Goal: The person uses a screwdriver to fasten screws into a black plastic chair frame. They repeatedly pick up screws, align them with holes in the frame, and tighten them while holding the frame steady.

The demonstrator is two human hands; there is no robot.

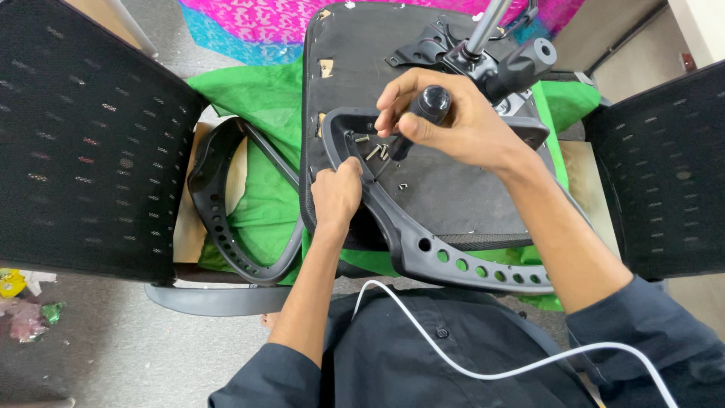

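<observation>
Black screwdriver [423,113] in right hand [453,121], left hand [337,195] steadying armrest [423,242], screws [375,149]

Bright, even indoor light; soft shadows; sharp focus throughout; mild wide-angle bending at frame edges.

Armrest [423,242] on upturned seat [453,189]

One head-worn camera looks steeply down, close over the upturned chair seat [453,189], the wearer's forearms reaching up from the bottom edge.
</observation>
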